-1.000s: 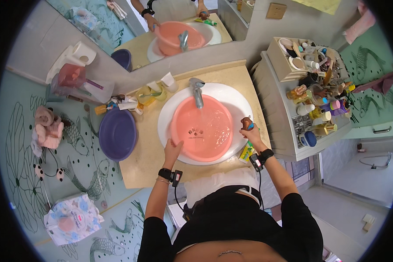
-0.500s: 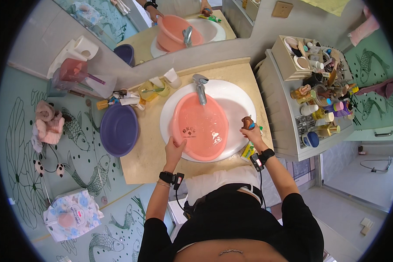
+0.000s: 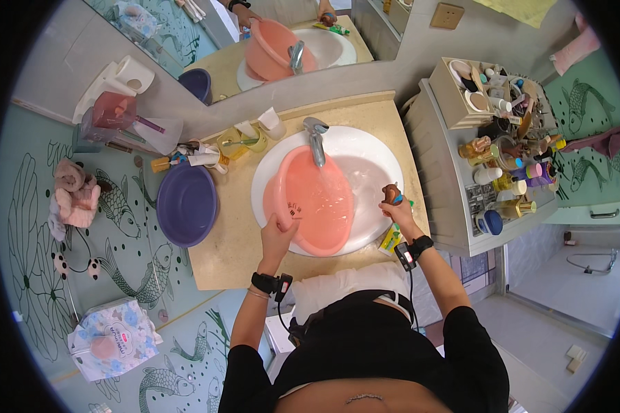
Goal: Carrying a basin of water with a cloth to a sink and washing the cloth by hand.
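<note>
A pink plastic basin (image 3: 322,206) with dark printing inside sits in the white oval sink (image 3: 373,155). It tilts with its left side raised, and water stands in it and runs over toward the sink's right side. My left hand (image 3: 277,237) is closed around the basin's near left rim. Over the sink's right edge, my right hand (image 3: 402,213) is closed on a small brown object (image 3: 392,193) with a bit of blue; its kind is unclear. The chrome faucet (image 3: 316,134) reaches over the basin's far edge. Beside my right hand lies a yellow-green tube (image 3: 392,239).
A purple basin (image 3: 188,204) stands at the counter's left, near cups and toiletries (image 3: 210,156). On the right, a cabinet (image 3: 455,199) carries many bottles and a cosmetics organizer (image 3: 468,93). A mirror (image 3: 282,51) runs along the back wall.
The pink basin has tipped further to the right, its left side lifted by my left hand, and water now spills into the sink. My right hand has hardly moved.
</note>
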{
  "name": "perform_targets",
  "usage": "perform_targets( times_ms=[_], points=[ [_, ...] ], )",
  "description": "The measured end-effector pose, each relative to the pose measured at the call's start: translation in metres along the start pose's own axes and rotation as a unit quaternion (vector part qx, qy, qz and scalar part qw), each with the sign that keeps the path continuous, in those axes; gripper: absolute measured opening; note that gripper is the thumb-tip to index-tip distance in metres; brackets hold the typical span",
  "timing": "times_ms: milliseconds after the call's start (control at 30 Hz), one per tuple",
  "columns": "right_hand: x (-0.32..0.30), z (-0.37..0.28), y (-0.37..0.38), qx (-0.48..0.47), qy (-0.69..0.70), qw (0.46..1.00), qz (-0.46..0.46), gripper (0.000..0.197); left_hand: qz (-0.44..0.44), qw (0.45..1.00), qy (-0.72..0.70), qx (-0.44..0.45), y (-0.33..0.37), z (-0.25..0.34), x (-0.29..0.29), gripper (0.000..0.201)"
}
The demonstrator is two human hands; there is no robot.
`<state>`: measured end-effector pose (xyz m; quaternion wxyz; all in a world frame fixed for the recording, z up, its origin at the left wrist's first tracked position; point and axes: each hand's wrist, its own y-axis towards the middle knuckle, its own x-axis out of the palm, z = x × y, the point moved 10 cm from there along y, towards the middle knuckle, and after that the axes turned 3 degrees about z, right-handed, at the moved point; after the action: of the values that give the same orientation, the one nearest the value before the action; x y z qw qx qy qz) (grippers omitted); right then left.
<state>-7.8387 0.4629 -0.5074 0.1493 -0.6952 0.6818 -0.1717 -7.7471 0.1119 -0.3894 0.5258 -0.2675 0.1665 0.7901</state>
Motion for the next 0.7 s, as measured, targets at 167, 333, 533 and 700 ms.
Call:
perform_targets(
  times_ms=[167,333,533,700],
  points=[
    [-0.002,0.006,0.001,0.010,0.000,1.000,-0.007,0.038,0.001,1.000,-0.003,0.012,-0.001,0.023,-0.001,0.036],
    [-0.004,0.003,-0.002,0.011,0.002,1.000,0.004,0.039,0.003,0.999,0.023,0.049,0.002,0.039,-0.003,0.035],
    [-0.011,0.003,0.001,0.008,-0.020,0.999,0.028,0.039,0.070,0.972,0.133,0.181,-0.006,0.079,-0.022,0.033],
    [-0.005,0.000,-0.001,0.029,-0.048,0.998,0.032,0.030,0.061,0.959,0.155,0.228,-0.017,0.098,-0.036,0.028]
  ],
)
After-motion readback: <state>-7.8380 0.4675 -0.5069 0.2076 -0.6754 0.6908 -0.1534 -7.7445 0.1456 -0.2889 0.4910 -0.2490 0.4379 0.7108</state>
